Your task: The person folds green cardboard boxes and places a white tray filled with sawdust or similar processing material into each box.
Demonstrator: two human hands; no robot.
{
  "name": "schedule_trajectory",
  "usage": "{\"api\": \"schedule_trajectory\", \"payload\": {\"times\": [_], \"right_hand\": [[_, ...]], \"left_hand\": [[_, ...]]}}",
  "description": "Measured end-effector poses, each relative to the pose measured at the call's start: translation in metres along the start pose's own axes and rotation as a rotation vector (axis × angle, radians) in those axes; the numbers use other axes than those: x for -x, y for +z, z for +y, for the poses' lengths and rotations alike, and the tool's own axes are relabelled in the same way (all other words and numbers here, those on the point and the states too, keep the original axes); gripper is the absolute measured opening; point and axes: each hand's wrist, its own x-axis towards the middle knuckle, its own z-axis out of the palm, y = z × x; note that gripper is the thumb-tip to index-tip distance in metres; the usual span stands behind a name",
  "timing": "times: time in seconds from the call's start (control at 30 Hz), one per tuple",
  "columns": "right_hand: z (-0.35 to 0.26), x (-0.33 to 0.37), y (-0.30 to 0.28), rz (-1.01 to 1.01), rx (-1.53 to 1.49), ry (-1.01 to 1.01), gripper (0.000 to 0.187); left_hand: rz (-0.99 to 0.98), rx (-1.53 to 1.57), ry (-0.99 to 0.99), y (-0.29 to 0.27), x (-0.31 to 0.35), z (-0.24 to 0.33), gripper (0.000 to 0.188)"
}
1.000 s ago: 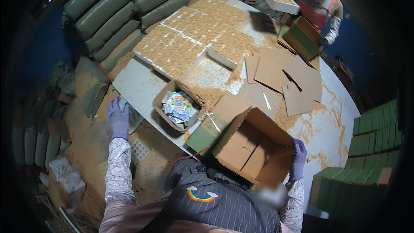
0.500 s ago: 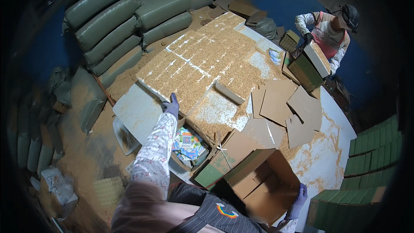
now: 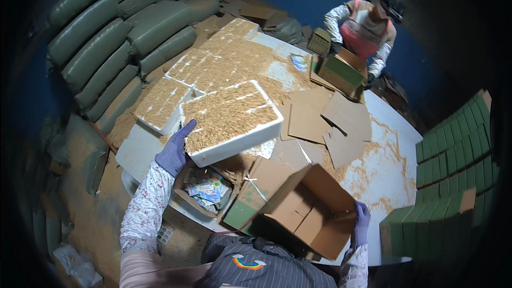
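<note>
My left hand (image 3: pixel 175 150), in a purple glove, is closed on the near left corner of a white foam box (image 3: pixel 240 140). Tan, grain-like loose material fills this box to the top, and it is raised and turned among similar filled boxes (image 3: pixel 213 58). In a purple glove too, my right hand (image 3: pixel 362 224) grips the right edge of an open brown cardboard box (image 3: pixel 320 205). That carton is tilted, its inside showing and nothing seen in it. Between my hands, a smaller carton (image 3: pixel 176 191) holds colourful printed packets (image 3: pixel 208 189).
Flat cardboard pieces (image 3: pixel 309 114) lie across the white table (image 3: pixel 392 165), with tan bits scattered about. Opposite, a co-worker (image 3: pixel 365 32) handles a green-sided carton (image 3: pixel 341 77). Stacked green cartons (image 3: pixel 453 149) stand at right, and plump green sacks (image 3: pixel 88 37) are piled at left.
My left hand has pulled the filled foam box away from the others, lifting and turning it. My right hand keeps its grip on the carton. The co-worker's foam box has gone into their carton.
</note>
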Motion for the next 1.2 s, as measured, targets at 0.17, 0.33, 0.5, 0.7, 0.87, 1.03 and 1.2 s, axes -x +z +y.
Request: {"api": "schedule_trajectory", "payload": {"times": [0.17, 0.33, 0.5, 0.7, 0.87, 1.03, 1.2], "right_hand": [[-0.021, -0.072, 0.017, -0.261, 0.083, -0.035, 0.027], [-0.064, -0.076, 0.037, -0.481, -0.336, 0.231, 0.027], [-0.088, -0.039, 0.038, -0.472, -0.908, 0.609, 0.028], [-0.023, -0.043, 0.043, -0.427, -0.115, 0.042, 0.033], [-0.03, -0.118, 0.027, -0.947, -0.222, 0.254, 0.039], [0.061, -0.216, 0.08, -0.197, 0.92, -0.195, 0.081], [0.08, -0.236, 0.151, -0.145, 1.062, 0.11, 0.109]], "left_hand": [[-0.278, 0.079, -0.335, 0.157, 0.029, -0.032, 0.058], [-0.371, 0.013, -0.17, 0.212, 0.029, -0.127, 0.068], [-0.305, -0.18, -0.299, 0.182, 0.073, -0.109, 0.08], [-0.391, -0.762, -0.06, 0.15, 0.092, -0.12, 0.079], [-0.259, -0.986, -0.09, 0.146, 0.081, -0.148, 0.075], [-0.158, -1.299, -0.169, 0.166, 0.073, -0.158, 0.066], [-0.207, -1.421, 0.3, 0.172, 0.084, -0.149, 0.048]]}}
